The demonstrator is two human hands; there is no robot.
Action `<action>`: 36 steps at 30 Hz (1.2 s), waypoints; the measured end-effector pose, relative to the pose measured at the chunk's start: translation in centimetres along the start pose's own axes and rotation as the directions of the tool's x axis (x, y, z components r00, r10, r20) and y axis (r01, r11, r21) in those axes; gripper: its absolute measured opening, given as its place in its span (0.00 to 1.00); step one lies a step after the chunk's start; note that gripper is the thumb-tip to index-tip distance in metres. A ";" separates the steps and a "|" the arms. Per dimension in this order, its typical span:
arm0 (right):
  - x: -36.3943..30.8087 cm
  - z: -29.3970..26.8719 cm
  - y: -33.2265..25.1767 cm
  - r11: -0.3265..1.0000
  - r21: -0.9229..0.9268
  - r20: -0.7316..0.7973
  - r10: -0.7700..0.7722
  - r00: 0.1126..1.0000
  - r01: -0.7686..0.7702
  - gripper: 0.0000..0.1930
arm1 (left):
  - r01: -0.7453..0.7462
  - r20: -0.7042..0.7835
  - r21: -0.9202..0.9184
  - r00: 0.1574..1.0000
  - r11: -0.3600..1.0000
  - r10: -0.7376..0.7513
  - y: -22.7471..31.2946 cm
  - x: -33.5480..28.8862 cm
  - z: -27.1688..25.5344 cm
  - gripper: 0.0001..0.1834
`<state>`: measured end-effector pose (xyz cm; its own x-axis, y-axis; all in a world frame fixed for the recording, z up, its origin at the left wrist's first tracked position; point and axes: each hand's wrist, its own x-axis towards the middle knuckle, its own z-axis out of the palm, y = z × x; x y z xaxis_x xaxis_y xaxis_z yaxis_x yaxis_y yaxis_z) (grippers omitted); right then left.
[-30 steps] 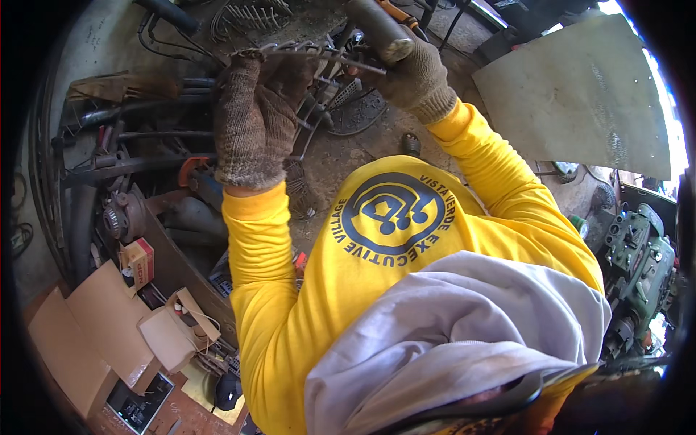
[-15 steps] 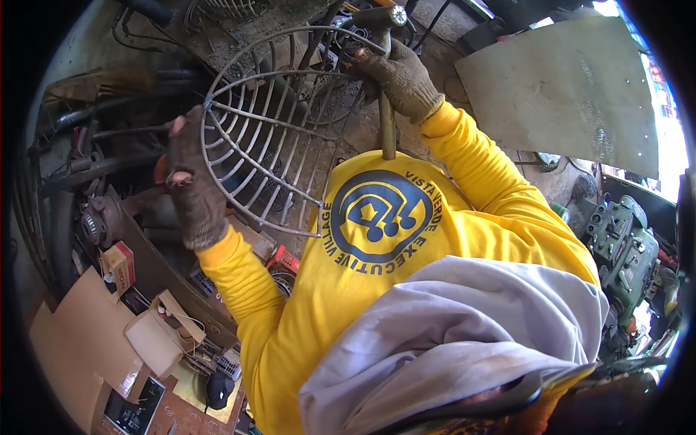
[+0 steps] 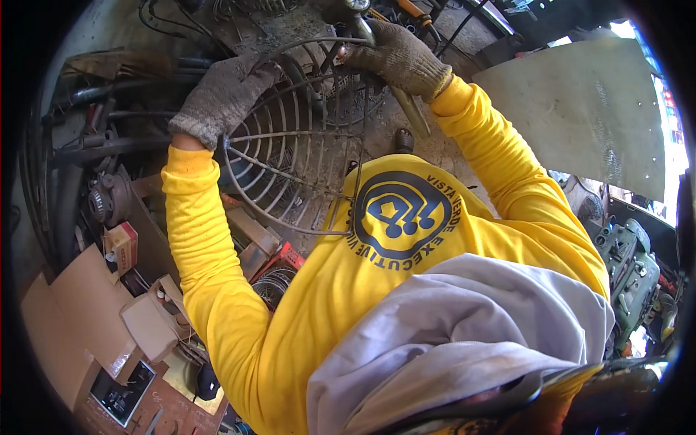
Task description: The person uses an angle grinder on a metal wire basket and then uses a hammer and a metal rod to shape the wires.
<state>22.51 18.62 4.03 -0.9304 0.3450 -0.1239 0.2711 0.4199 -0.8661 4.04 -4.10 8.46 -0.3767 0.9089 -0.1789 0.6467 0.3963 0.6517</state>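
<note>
A half-round metal wire grille (image 3: 297, 133), built of curved rods and cross bars, hangs in front of my chest. My left hand (image 3: 226, 93), in a brown knit glove with bare fingertips, closes on its rim at the upper left. At the top right corner my right hand (image 3: 400, 56), gloved alike, holds the rim and a hammer (image 3: 412, 112) together. The hammer's head (image 3: 355, 6) sticks out above that hand at the picture's top, and its handle slants down to the right below it.
Steel bars and pipes (image 3: 109, 148) crowd the left side. Lower left are cardboard (image 3: 94, 308), a small red-and-white box (image 3: 122, 245) and a red crate (image 3: 288, 259). A large sheet panel (image 3: 580, 109) and a green machine casing (image 3: 634, 261) stand at right.
My left hand has moved up along the grille's rim from its left side. The grille has shifted slightly right, and the hammer has tilted from upright to slanting.
</note>
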 end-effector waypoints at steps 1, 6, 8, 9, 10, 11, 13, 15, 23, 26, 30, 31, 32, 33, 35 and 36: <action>-0.1 0.1 -0.1 0.995 -0.080 -0.061 -0.067 0.996 0.063 0.29 | -0.005 0.001 -0.002 1.000 1.000 0.005 0.0 0.1 0.2 0.22; -1.4 -0.2 -2.0 0.869 -0.488 -0.231 -0.215 0.949 0.078 0.26 | -0.067 0.035 0.269 0.998 0.961 0.060 -1.1 0.8 1.2 0.21; -1.8 -1.0 -3.1 0.939 -0.322 -0.266 -0.209 0.941 0.117 0.31 | -0.037 0.021 0.240 0.999 0.970 0.033 0.3 0.8 1.3 0.20; -1.7 -1.0 -3.3 0.939 -0.324 -0.269 -0.205 0.941 0.112 0.31 | 0.001 0.004 0.212 1.000 0.977 -0.002 0.8 0.8 1.3 0.19; -1.5 -1.0 -3.8 0.913 -0.392 -0.254 -0.223 0.941 0.110 0.30 | 0.000 0.002 0.214 1.000 0.977 0.000 0.9 0.9 1.1 0.19; -1.4 -0.9 -4.1 0.882 -0.458 -0.236 -0.239 0.942 0.109 0.30 | -0.155 0.065 0.432 0.988 0.889 0.140 0.8 1.0 0.8 0.19; -1.1 -0.6 -3.6 0.875 -0.464 -0.230 -0.268 0.936 0.136 0.29 | -0.300 0.156 0.614 0.953 0.730 0.261 1.0 1.1 0.5 0.18; -0.6 -0.7 -3.3 0.867 -0.473 -0.225 -0.295 0.929 0.160 0.28 | -0.333 0.255 0.711 0.943 0.620 0.214 1.5 1.4 0.6 0.15; -0.7 -0.5 -3.2 0.884 -0.412 -0.193 -0.323 0.927 0.222 0.29 | -0.125 0.068 0.453 0.992 0.883 0.105 0.8 1.4 0.3 0.19; -0.8 -0.8 -2.4 0.932 -0.303 -0.314 -0.294 0.903 0.198 0.28 | -0.105 -0.044 0.280 0.992 0.954 0.122 1.2 0.6 -0.8 0.17; -1.9 -1.7 -1.2 0.934 0.323 -0.231 -0.081 0.969 0.155 0.26 | -0.156 -0.268 0.430 0.919 0.889 0.291 3.3 -3.2 -2.0 0.14; -1.8 -2.2 0.6 0.924 0.380 -0.156 0.029 0.987 0.033 0.27 | -0.162 -0.300 0.529 0.882 0.833 0.363 3.4 -2.5 -1.2 0.14; -1.8 -1.8 1.0 0.923 0.384 -0.159 0.027 0.987 0.037 0.27 | -0.163 -0.297 0.534 0.882 0.830 0.365 3.8 -3.3 -0.8 0.14; -1.9 -1.4 1.2 0.925 0.379 -0.139 0.055 0.989 0.002 0.26 | -0.146 -0.332 0.622 0.841 0.769 0.428 4.0 -4.0 -0.5 0.14; -2.0 -0.6 1.3 0.949 0.312 -0.118 0.089 0.989 -0.048 0.29 | -0.078 -0.364 0.751 0.780 0.656 0.509 4.3 -4.9 0.6 0.16; -1.8 -0.5 1.4 0.945 0.321 -0.119 0.097 0.988 -0.054 0.29 | -0.084 -0.354 0.752 0.785 0.654 0.508 4.5 -5.0 1.1 0.16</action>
<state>24.65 18.98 3.28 -0.8639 0.4812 -0.1487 0.2272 0.1088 -0.9678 9.56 -6.75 11.48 -0.2021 0.8692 0.4513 0.9532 0.2804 -0.1131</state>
